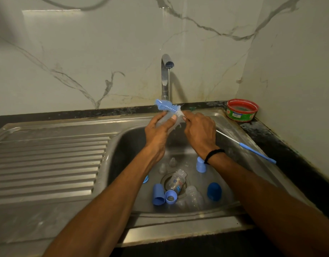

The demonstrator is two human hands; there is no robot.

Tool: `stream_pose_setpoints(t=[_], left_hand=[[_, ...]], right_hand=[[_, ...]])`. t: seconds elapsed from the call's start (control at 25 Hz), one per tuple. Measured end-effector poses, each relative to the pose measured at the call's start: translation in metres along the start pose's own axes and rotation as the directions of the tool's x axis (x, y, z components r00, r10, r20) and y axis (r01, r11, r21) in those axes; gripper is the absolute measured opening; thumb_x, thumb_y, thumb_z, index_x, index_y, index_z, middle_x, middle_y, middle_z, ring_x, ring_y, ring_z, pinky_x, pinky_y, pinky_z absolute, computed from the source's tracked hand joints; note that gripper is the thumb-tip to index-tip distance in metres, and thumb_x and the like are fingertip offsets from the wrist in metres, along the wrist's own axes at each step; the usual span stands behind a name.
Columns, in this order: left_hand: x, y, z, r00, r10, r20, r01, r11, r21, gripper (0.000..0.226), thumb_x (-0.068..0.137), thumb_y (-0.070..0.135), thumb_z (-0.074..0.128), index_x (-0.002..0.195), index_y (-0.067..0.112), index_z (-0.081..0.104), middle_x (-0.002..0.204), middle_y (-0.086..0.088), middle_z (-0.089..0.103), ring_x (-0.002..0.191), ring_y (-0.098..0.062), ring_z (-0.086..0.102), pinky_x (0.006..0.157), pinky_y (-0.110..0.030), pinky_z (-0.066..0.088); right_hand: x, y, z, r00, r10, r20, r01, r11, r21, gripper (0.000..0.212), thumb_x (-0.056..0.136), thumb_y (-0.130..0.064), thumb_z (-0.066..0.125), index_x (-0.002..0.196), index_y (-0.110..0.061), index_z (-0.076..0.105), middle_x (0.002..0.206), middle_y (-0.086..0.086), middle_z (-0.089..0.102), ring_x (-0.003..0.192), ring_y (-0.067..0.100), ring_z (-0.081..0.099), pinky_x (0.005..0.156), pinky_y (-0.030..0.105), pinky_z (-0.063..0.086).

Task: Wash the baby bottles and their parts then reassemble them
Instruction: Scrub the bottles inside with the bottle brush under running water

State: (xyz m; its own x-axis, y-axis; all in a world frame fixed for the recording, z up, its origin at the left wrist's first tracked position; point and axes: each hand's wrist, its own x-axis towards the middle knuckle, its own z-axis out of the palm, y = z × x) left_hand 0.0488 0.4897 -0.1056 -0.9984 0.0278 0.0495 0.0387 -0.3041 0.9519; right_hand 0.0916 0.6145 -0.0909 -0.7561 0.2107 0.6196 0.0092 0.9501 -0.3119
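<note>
Bottle (164,121) in left hand (158,131), brush (168,107), second brush (247,146)

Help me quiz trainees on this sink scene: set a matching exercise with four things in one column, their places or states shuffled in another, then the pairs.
1 tap
2 red tub
3 thin brush
4 printed bottle

a lying over the drain
b running
c on the sink's right rim
d on the counter, in the corner

Pairs: 1-b, 2-d, 3-c, 4-a
</note>
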Motion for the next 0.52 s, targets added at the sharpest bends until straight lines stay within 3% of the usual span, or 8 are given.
stream_pose_setpoints(t=[0.12, 0.36, 0.52], left_hand=[[0.0007, -0.0018, -0.003, 0.998, 0.003, -0.055, -0.004, 1.0, -0.013, 0.042, 0.086, 0.026, 0.078, 0.125, 0.019, 0.064, 0.124, -0.005, 0.066, 0.113, -0.024, 0.065, 0.095, -0.046, 0.058], [-0.0068, -0.0021, 0.0008, 0.998, 0.056, -0.026, -0.054, 0.994, 0.094, 0.046, 0.085, 0.022, 0.079, 0.127, 0.017, 0.06, 0.121, -0.004, 0.065, 0.108, -0.019, 0.065, 0.093, -0.037, 0.059], [-0.0001, 0.0012, -0.0044, 0.996, 0.06, -0.064, -0.052, 0.992, 0.115, 0.047, 0.081, 0.02, 0.082, 0.123, 0.016, 0.061, 0.116, -0.003, 0.067, 0.106, -0.018, 0.066, 0.088, -0.029, 0.058]], right_hand=[[-0.0003, -0.0014, 0.0018, 1.0, -0.012, 0.024, 0.012, 1.0, 0.012, 0.03, 0.097, -0.017, 0.055, 0.124, -0.018, 0.065, 0.091, 0.009, 0.069, 0.083, 0.025, 0.062, 0.082, 0.039, 0.051], [-0.0007, -0.0001, 0.0022, 1.0, 0.006, 0.017, -0.006, 1.0, 0.001, 0.032, 0.094, -0.017, 0.058, 0.126, -0.018, 0.063, 0.095, 0.01, 0.068, 0.087, 0.026, 0.062, 0.085, 0.04, 0.05], [0.0021, 0.0008, 0.0058, 1.0, 0.01, 0.007, -0.01, 0.999, -0.035, 0.03, 0.096, -0.02, 0.053, 0.123, -0.023, 0.064, 0.088, 0.007, 0.066, 0.079, 0.026, 0.061, 0.078, 0.038, 0.05]])
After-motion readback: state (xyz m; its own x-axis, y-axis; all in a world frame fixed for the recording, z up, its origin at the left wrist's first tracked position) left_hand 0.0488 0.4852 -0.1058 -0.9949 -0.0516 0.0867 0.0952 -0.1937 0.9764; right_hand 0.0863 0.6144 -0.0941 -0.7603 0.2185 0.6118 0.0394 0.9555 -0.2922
